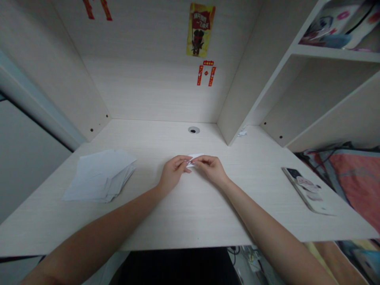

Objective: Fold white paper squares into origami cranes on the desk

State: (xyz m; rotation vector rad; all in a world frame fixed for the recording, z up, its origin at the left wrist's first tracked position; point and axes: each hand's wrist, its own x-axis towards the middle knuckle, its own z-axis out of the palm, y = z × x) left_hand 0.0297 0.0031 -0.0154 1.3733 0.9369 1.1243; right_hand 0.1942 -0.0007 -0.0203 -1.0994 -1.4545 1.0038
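Single head-worn view, looking forward and down from above the near side of the desk (172, 225); the left hand (172, 171) and right hand (214, 170) lie at middle range, near centre, the back panel (148, 87) beyond.

On the desk (178, 227), a piece of paper (195, 155) sits between the left hand (173, 170) and the right hand (213, 168). From it, a stack of sheets (99, 174) lies at nine o'clock, a phone (307, 190) between three and four, a cable hole (194, 130) at twelve. Behind the hole, the back panel (148, 79) bears a poster (200, 30).
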